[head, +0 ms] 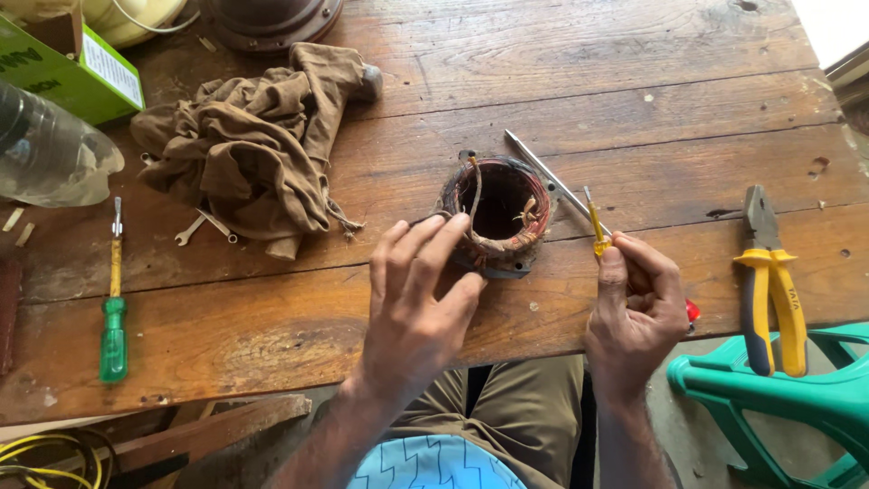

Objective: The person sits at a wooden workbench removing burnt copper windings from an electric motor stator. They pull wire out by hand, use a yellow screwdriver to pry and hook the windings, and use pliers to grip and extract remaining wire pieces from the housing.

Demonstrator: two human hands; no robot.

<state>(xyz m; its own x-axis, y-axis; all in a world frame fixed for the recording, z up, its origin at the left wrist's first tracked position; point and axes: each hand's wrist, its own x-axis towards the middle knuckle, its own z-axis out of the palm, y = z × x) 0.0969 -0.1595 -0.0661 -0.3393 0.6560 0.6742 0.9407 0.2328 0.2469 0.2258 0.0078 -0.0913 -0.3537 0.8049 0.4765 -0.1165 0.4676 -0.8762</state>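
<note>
left hand (418,303): fingers (433,243) spread, tips on near rim of coil ring (496,215) | right hand (635,312): fingers pinched on small yellow screwdriver (596,228), tip up, just right of ring | ring sits mid tabletop (579,81) | pliers (768,281) far right

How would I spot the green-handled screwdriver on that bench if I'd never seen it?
Start at the wooden table and go to its left end, past the crumpled brown cloth. The green-handled screwdriver lies there alone, pointing away from the person. Its translucent green handle sets it apart from the yellow-handled pliers at the far right.
</note>
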